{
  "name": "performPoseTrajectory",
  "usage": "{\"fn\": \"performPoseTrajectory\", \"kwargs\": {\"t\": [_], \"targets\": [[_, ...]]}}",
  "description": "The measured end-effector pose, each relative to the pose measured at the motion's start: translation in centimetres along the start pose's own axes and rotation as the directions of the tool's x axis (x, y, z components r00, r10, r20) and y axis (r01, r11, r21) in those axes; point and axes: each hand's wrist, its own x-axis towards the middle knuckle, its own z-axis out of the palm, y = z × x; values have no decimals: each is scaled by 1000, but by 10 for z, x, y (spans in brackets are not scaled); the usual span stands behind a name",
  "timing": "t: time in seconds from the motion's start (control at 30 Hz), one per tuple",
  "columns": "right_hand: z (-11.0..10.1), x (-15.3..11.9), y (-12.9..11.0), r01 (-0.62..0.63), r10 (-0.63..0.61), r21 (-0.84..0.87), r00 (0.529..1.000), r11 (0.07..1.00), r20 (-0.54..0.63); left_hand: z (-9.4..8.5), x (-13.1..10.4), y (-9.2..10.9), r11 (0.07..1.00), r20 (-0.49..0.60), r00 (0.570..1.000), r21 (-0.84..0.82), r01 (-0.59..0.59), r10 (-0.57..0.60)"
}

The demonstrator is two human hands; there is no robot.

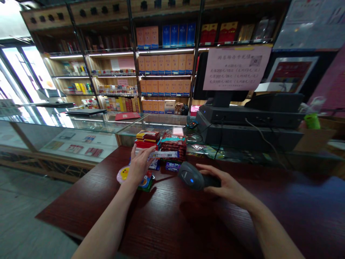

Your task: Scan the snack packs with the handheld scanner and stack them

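My right hand (pixel 225 181) is wrapped round the handle of a dark grey barcode scanner (pixel 191 176), whose head points left with a blue light lit. My left hand (pixel 140 163) pinches the left end of a long, narrow white-and-blue packet (pixel 166 154). Under and beside that hand lie a round pack with a yellow duck face (pixel 124 172) and a green-and-blue packet (pixel 146 182), partly covered. Just behind stand a stack of red and yellow packs (pixel 147 136) and a pile of brown-red snack packets (pixel 174 144). Small purple packets (pixel 173 166) lie between the hands.
The dark wooden counter (pixel 161 223) ends at a left edge. A glass display case (pixel 88 144) runs behind and left. At the back right stand a cash-register unit (pixel 250 122) with cables and a monitor bearing a pink paper sign (pixel 237 68). Stocked shelves (pixel 165 77) line the wall.
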Motion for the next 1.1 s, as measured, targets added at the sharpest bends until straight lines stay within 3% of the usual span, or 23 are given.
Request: {"fn": "performPoseTrajectory", "kwargs": {"t": [0.53,0.83,1.1], "targets": [[-5,2,7,23,-23,-28,1000,999,-9,2,-2,-2,1000,2,1000,3,15,-15],[10,11,25,13,1,-87,986,996,168,2,-1,-3,1000,-9,1000,1,17,-17],[18,12,34,41,-26,-93,987,995,156,2,0,0,999,-3,1000,-36,-12,12]]}}
